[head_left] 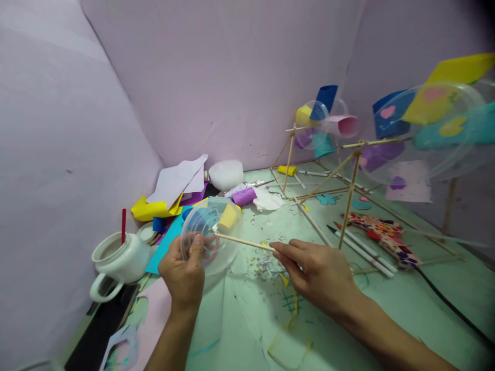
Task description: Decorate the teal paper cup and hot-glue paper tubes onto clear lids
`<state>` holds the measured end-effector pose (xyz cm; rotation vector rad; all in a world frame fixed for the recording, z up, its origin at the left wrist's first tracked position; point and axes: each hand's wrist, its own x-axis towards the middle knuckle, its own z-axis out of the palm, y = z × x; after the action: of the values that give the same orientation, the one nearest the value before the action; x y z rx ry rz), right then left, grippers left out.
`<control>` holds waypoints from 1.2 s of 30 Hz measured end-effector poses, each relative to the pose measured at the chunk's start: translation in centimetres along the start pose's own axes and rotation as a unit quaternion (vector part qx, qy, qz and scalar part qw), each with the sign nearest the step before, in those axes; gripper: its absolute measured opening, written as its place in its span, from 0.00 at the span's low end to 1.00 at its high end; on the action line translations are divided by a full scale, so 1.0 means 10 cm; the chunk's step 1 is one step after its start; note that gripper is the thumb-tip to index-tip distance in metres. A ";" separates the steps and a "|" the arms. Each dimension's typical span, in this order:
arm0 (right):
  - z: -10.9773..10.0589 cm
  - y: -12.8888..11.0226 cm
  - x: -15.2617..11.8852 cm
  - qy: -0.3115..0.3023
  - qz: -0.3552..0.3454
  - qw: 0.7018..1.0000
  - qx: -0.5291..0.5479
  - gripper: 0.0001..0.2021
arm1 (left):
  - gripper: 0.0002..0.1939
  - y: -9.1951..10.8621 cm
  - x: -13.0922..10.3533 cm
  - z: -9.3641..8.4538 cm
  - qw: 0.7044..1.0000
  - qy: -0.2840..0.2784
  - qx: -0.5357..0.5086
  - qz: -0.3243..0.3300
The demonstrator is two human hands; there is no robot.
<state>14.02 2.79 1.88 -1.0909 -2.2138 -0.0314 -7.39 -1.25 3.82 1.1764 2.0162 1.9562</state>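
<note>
My left hand (pixel 185 265) is closed on the rim of a clear plastic lid (pixel 228 252), held upright above the table. A yellow paper piece (pixel 228 217) shows at the lid. Between the fingertips of my right hand (pixel 309 268) is a thin wooden stick (pixel 243 240). Its far tip meets the middle of the lid, where a small whitish blob (pixel 214 229) sits. Whether the stick passes through the lid I cannot tell.
At the right stand two stick frames (pixel 350 201) bearing clear discs with coloured paper. A white mug (pixel 124 257) stands left. Paper sheets (pixel 178 180), a white bottle (pixel 227 174), pencils (pixel 367 252) and a patterned glue gun (pixel 382 234) with a black cord lie around scraps on the green table (pixel 240 319).
</note>
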 end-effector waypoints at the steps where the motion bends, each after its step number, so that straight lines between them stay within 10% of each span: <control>1: 0.00 0.00 0.00 -0.004 0.003 1.000 -0.002 0.13 | 0.07 0.01 0.01 0.00 1.000 0.003 0.001 0.002; 6: 0.01 -0.03 0.00 -0.035 0.026 0.999 -0.004 0.14 | 0.08 -0.02 0.01 -0.02 0.999 -0.001 0.026 0.030; 11: 0.03 -0.11 0.01 -0.171 0.124 0.969 0.127 0.17 | 0.05 -0.10 -0.10 0.00 0.953 0.002 0.148 0.264; 16: 0.07 -0.18 0.04 -0.280 0.248 0.853 0.363 0.17 | 0.04 -0.06 -0.24 0.06 0.877 -0.008 0.166 0.451; 27: 0.00 -0.18 0.13 -0.352 0.395 0.633 0.566 0.15 | 0.13 0.12 -0.28 0.04 0.775 -0.184 0.188 0.574; 29: 0.01 -0.18 0.14 -0.346 0.379 0.641 0.570 0.14 | 0.11 0.08 -0.29 0.04 0.786 -0.133 0.185 0.575; 36: 0.00 -0.31 0.05 -0.280 0.274 0.815 0.426 0.14 | 0.01 -0.12 -0.02 -0.03 0.818 0.135 0.313 0.463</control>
<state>11.59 1.15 2.96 -1.2061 -1.8693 1.5493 -7.95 -1.44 2.68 2.5618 2.6527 1.8252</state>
